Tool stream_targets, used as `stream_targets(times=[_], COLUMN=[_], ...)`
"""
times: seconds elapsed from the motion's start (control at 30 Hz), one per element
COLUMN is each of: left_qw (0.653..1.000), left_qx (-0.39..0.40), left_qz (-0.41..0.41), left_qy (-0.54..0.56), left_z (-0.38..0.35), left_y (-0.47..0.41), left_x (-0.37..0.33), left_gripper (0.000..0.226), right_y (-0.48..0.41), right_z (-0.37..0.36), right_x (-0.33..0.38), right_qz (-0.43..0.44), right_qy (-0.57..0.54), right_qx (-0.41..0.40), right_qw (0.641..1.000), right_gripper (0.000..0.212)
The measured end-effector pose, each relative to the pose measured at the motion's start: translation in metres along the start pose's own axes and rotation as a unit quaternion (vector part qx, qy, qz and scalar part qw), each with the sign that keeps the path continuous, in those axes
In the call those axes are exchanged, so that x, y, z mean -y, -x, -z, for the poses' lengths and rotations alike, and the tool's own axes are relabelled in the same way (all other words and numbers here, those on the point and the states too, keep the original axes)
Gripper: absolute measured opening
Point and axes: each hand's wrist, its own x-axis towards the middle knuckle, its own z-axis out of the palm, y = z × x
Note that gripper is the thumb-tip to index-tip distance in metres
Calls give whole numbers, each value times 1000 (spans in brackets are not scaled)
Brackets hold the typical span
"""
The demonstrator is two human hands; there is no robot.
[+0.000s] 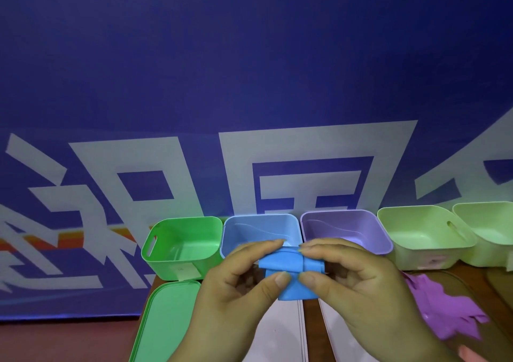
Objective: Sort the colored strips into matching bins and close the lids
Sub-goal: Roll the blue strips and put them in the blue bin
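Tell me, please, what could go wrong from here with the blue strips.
The left hand and right hand pinch the folded blue strips near the seam between the blue bin and purple bin; a loose drop might land in purple. The right wrist is beside the purple strips and might sweep them.

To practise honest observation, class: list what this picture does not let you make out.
Head view, all:
Blue bin floor, front part: hidden by left hand and right hand pinching the blue strips.
Label on green bin: too small to read.
Rightmost pale green bin: cut by right edge.
Green lid: cut by bottom edge.
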Motion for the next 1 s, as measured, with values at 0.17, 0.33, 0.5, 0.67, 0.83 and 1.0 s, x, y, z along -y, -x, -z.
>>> stream_targets(times=[0.17,0.33,0.5,0.67,0.83,1.0], left_qw=[1000,1000,992,950,899,832], left_qx=[-12,-17,-27,7,81,165], left_qz=[2,18,40,42,51,88], left_qy=[-8,15,-117,-310,-428,-522], left_z=[3,7,27,50,62,59], left_y=[-5,-18,-44,-85,-137,-194], left_x=[16,30,65,110,162,219], left_gripper=[39,32,37,35,37,40], right_y=[-2,-11,-30,-59,-91,-117], right_z=[0,-7,-10,-11,-17,-23], right_x=[-6,-24,-54,-101,-152,-210], right_qz=[-40,-80,-134,-152,-178,-222], right_qy=[-26,-43,27,223,368,449], right_qx=[16,34,38,66,130,168], right_qw=[999,995,990,961,903,849], right_gripper=[25,34,42,33,51,62])
